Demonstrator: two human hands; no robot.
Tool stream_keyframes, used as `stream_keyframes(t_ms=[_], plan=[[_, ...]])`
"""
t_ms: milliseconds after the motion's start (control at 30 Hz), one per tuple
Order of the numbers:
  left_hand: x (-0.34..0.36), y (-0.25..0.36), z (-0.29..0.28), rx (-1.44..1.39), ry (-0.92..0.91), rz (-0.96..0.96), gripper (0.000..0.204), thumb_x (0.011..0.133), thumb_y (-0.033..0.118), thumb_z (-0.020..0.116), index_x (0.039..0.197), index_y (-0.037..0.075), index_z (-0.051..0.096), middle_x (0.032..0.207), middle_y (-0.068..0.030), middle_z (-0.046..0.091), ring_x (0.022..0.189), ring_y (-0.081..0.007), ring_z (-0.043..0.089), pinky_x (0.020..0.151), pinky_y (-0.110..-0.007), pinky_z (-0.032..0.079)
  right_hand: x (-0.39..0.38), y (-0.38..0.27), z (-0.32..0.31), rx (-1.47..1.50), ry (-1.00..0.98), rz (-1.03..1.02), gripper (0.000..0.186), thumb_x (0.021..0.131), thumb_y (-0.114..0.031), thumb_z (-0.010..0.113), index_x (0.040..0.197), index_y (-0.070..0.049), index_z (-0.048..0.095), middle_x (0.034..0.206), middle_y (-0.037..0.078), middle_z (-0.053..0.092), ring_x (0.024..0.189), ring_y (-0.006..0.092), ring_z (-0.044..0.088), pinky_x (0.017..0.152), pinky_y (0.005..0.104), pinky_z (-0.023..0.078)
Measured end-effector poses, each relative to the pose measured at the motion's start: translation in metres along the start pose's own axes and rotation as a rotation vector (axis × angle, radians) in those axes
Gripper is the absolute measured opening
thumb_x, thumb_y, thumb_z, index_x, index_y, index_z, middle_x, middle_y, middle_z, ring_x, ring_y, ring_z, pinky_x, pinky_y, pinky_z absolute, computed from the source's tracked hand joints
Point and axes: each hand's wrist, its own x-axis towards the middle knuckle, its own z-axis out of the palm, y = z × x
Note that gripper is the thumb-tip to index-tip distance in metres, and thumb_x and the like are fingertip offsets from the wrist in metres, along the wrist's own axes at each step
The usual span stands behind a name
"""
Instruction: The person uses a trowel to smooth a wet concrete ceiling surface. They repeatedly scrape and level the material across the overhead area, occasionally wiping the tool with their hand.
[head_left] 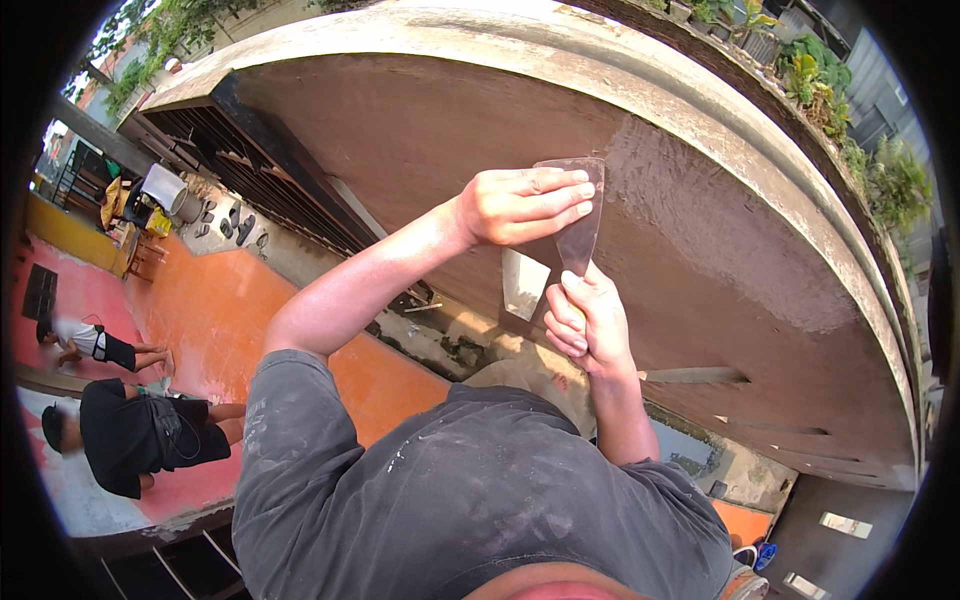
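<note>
Wall [420, 110]: brown and curved, it fills most of the view; a pale ledge [450, 35] runs along its top, and a rougher, textured patch [720, 230] covers part of its right half
Floor [230, 320]: orange, turning pink farther out, to the left of the wall and below it
Gate [255, 180]: dark metal bars, adjoining the left end of the wall
Person in black [150, 435]: well apart from the wall, off to its left, wearing a dark cap, with the face blurred
Person in white top [95, 342]: also well left of the wall, in dark shorts
Plants [895, 195]: green and leafy, beyond the wall's ledge at the right
Grey shirt [500, 490]: worn by the person working in front of the wall, marked with pale dust
Opening [525, 285]: a bright slot low in the wall, near its middle
Left hand [530, 205]: in front of the wall, fingers straight and together, laid across the blade of the scraper [578, 235]; the thumb is hidden, so I cannot tell whether it pinches
Right hand [588, 315]: in front of the wall, clamped round the narrow end of the scraper
Scraper: in front of the wall's middle, wide edge uppermost; whether it touches the wall I cannot tell
Slippers [245, 230]: several dark ones on the ground, left of the wall, just beside the gate
</note>
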Motion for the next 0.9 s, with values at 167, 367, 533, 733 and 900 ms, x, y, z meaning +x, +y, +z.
stream_keyframes(t_ms=[167, 367, 533, 733, 900], plan=[[0.018, -0.016, -0.001, 0.058, 0.136, -0.051, 0.027, 0.078, 0.007, 0.071, 0.104, 0.005, 0.078, 0.111, -0.0079, 0.076, 0.107, -0.0249, 0.074, 0.089, -0.035, 0.064, 0.017, -0.024, 0.013, -0.004, -0.120, -0.036, 0.025, 0.110, -0.017, 0.047, 0.134, -0.009, 0.050, 0.057, -0.003, 0.038, 0.036, 0.0053, 0.033, 0.033, 0.0215, 0.029], [0.019, -0.015, -0.006, 0.044, 0.053, 0.013, 0.028, 0.076, 0.004, 0.072, 0.103, 0.005, 0.078, 0.112, -0.0073, 0.077, 0.108, -0.0242, 0.074, 0.089, -0.035, 0.064, 0.011, -0.014, 0.006, 0.111, -0.141, -0.008, 0.030, 0.111, -0.020, 0.044, 0.141, -0.016, 0.044, 0.056, -0.002, 0.037, 0.034, 0.0059, 0.031, 0.030, 0.0206, 0.029], [0.035, -0.026, -0.011, 0.074, 0.070, 0.017, 0.029, 0.080, 0.010, 0.070, 0.108, 0.009, 0.077, 0.117, -0.0039, 0.075, 0.110, -0.0198, 0.073, 0.091, -0.031, 0.063, 0.020, -0.028, 0.009, 0.126, -0.200, -0.012, 0.029, 0.112, -0.024, 0.041, 0.141, -0.023, 0.043, 0.057, -0.003, 0.038, 0.033, 0.0061, 0.030, 0.030, 0.0201, 0.029], [0.036, -0.029, -0.011, 0.065, 0.124, -0.005, 0.030, 0.081, 0.011, 0.071, 0.111, 0.011, 0.076, 0.118, -0.0018, 0.075, 0.111, -0.0191, 0.073, 0.089, -0.030, 0.064, 0.023, -0.029, 0.009, 0.113, -0.239, -0.051, 0.027, 0.113, -0.023, 0.040, 0.139, -0.022, 0.045, 0.059, -0.001, 0.039, 0.034, 0.0060, 0.030, 0.029, 0.0196, 0.028], [0.010, -0.008, -0.019, 0.114, -0.050, 0.003, 0.031, 0.084, 0.013, 0.068, 0.115, 0.014, 0.074, 0.127, -0.0004, 0.071, 0.118, -0.0176, 0.070, 0.087, -0.028, 0.064, 0.002, -0.017, 0.009, 0.100, -0.095, 0.029, 0.031, 0.111, -0.020, 0.044, 0.141, -0.013, 0.044, 0.058, -0.002, 0.037, 0.035, 0.0060, 0.029, 0.030, 0.0198, 0.027]])
